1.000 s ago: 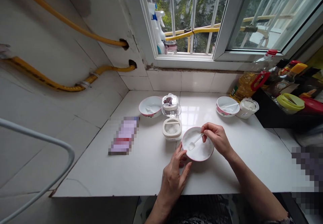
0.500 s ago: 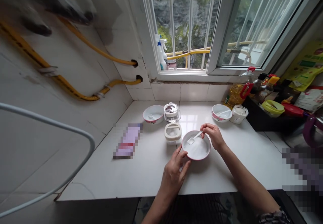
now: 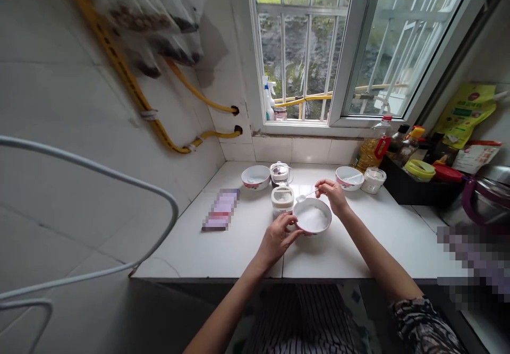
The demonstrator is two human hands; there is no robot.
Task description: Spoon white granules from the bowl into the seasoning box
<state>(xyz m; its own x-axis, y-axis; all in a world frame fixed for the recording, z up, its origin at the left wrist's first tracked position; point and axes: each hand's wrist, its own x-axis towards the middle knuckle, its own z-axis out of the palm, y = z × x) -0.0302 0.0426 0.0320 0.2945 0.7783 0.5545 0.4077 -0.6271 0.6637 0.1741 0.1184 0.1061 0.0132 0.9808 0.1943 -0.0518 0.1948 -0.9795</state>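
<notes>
My left hand (image 3: 279,237) grips the left side of a white bowl (image 3: 325,227) with a pink rim, thumb low and fingers at the edge. White powder or fine grains lie in this bowl. Pinched in my right hand (image 3: 333,195) is a small white spoon (image 3: 302,198), its scoop above the bowl's back left rim and seemingly loaded with the white grains. Just left of the scoop stands a square jar with a beige-framed lid (image 3: 282,197). Behind that jar is another clear-walled jar (image 3: 279,171) with its lid raised.
A floral bowl (image 3: 255,185) sits at back left, and a second bowl (image 3: 349,185) with a spoon stands by a lidded jar (image 3: 373,180) at back right. An oil bottle (image 3: 370,149) and a black condiment box (image 3: 414,189) line the right side. A wire rack (image 3: 151,184) juts in at left.
The spoon has risen from inside the bowl to above its back left rim. My left hand now grips the bowl's side more closely. The camera view has shifted.
</notes>
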